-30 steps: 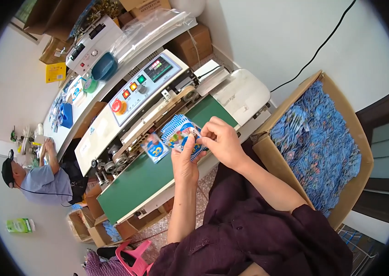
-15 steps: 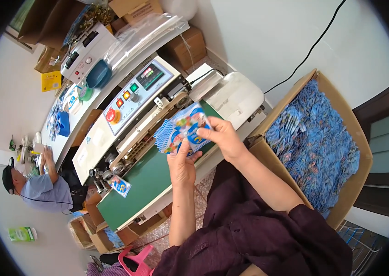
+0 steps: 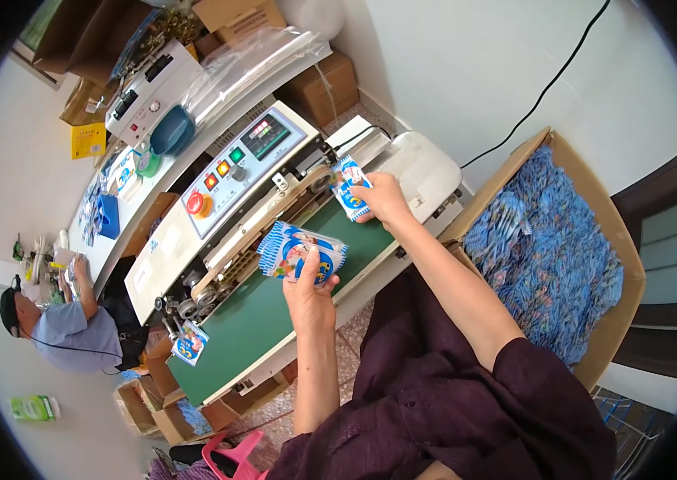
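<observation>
Over the green conveyor belt (image 3: 262,320) my left hand (image 3: 310,296) pinches a fanned stack of small blue-and-white printed packets (image 3: 294,250), thumb on top. My right hand (image 3: 382,200) grips a single packet (image 3: 349,189) of the same kind, its edge at the right end of the band sealing machine (image 3: 222,188), by the belt wheel. Another packet (image 3: 191,343) hangs from the rollers at the machine's left end. The fingers beneath both the stack and the single packet are partly hidden.
An open cardboard box (image 3: 634,264) full of blue packets stands at my right. A red stop button (image 3: 196,202) sits on the machine's panel. Across the white table (image 3: 142,210), a person in a cap (image 3: 74,328) works at the far left. Open cartons (image 3: 182,416) lie below the belt.
My right hand has moved away from the stack, carrying one packet to the machine's right end. The left hand keeps the rest. The packet at the left end has travelled further left.
</observation>
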`<state>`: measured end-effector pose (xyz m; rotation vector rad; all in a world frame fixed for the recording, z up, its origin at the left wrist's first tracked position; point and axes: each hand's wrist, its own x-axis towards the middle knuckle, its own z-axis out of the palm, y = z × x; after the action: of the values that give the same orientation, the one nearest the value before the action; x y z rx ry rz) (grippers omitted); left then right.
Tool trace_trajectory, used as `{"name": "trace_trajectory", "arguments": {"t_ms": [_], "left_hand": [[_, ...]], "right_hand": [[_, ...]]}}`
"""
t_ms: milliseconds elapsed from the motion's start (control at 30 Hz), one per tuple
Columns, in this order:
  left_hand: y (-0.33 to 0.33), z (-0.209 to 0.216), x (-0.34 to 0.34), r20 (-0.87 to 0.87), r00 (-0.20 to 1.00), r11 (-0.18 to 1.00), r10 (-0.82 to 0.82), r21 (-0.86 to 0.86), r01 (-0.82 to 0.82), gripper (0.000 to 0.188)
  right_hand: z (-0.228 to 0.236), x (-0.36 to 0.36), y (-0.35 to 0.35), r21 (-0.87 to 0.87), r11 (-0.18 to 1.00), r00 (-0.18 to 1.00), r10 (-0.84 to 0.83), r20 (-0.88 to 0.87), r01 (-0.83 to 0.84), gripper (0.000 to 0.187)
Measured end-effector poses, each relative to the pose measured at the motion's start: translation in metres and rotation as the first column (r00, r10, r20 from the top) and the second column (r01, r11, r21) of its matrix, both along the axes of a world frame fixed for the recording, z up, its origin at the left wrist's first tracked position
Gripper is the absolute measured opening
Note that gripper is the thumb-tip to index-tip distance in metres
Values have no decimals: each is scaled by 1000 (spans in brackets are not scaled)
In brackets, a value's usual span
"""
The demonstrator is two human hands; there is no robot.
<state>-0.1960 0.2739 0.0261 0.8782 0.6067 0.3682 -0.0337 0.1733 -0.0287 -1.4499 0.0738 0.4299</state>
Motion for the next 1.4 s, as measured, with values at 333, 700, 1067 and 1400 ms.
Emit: {"name": "trace_trajectory", "arguments": {"t_ms": [333,700,1067,1400], "left_hand": [[8,5,-13,-51,999,998,-17,58,20,27],[-3,-1,12,-29,985,985,-169,12,170,26],[-5,-11,12,120,967,974,-226,23,225,31],[-3,-7,13,150,940,948,-306,-37,315,38]], "right_hand": [[24,-63,18,-195,974,858,-2,513,119,13],[48,-81,-14,-141,986,908,138,395,-88,11],[42,-77,-20,-181,977,811,195,552,-112,9],[39,-74,-30,-35,999,846,53,531,-41,8]]}}
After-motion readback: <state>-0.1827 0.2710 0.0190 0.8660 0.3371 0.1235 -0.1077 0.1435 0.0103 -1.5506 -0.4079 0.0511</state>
